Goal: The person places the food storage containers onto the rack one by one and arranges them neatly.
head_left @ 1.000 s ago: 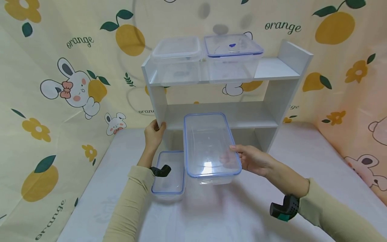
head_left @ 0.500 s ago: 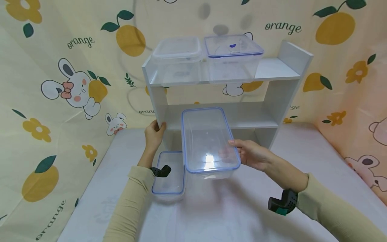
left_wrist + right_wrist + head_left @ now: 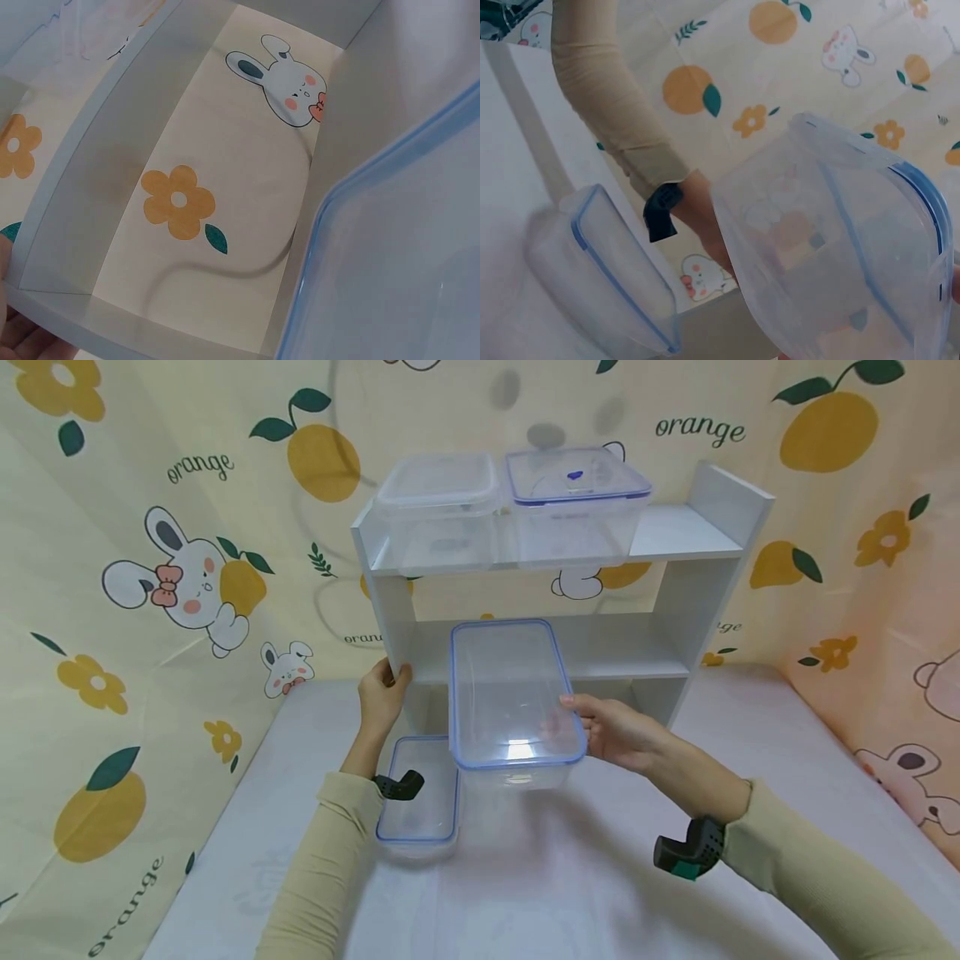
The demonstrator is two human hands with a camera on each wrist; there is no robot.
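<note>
My right hand grips a clear food storage container with a blue-rimmed lid by its right side, thumb on the lid's edge. The container is held in the air, tilted, before the middle shelf; in the right wrist view its clear wall fills much of the right side. My left hand holds the left side panel of the white shelf unit, with fingers behind the panel in the left wrist view. Just below that hand, a second blue-rimmed container lies on the table.
On the top shelf stand a container with a frosted lid and one with a dark blue rim. The white table spreads in front. Patterned cloth hangs behind and at both sides.
My right hand has raised the held container and moved it forward and slightly left, toward the middle shelf. My left hand stays on the side panel.
</note>
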